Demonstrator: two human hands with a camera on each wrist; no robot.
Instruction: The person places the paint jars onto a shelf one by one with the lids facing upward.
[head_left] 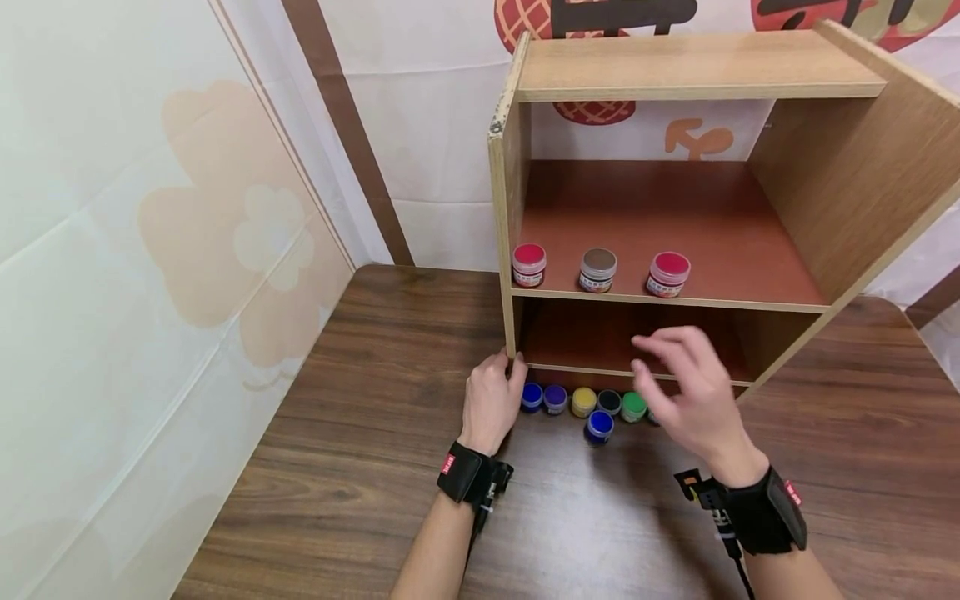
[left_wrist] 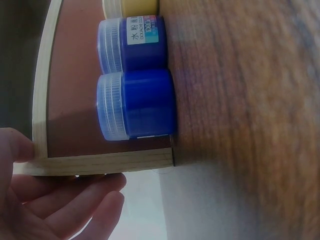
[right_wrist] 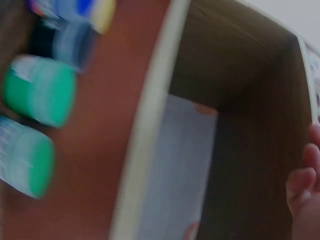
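Observation:
My left hand [head_left: 491, 402] grips the lower front edge of the left side panel of a wooden shelf unit [head_left: 701, 71]. In the left wrist view its thumb lies inside the panel [left_wrist: 110, 161] and the fingers outside. My right hand [head_left: 697, 400] is raised before the lower compartment, fingers spread and slightly bent, holding nothing. Below it, a row of gouache paint jars runs along the unit's base: blue [head_left: 532, 397], purple [head_left: 555, 398], yellow [head_left: 583, 402], black [head_left: 609, 402] and green [head_left: 633, 406]. Another green-lidded jar [right_wrist: 40, 167] is partly covered by the right hand in the head view.
One more blue jar [head_left: 599, 427] stands in front of the row. On the middle shelf [head_left: 637, 208], a red jar [head_left: 529, 265], a brown-lidded jar [head_left: 597, 270] and another red jar [head_left: 668, 274] stand near the front edge. A patterned cloth [head_left: 427, 125] hangs behind the wooden table [head_left: 337, 467].

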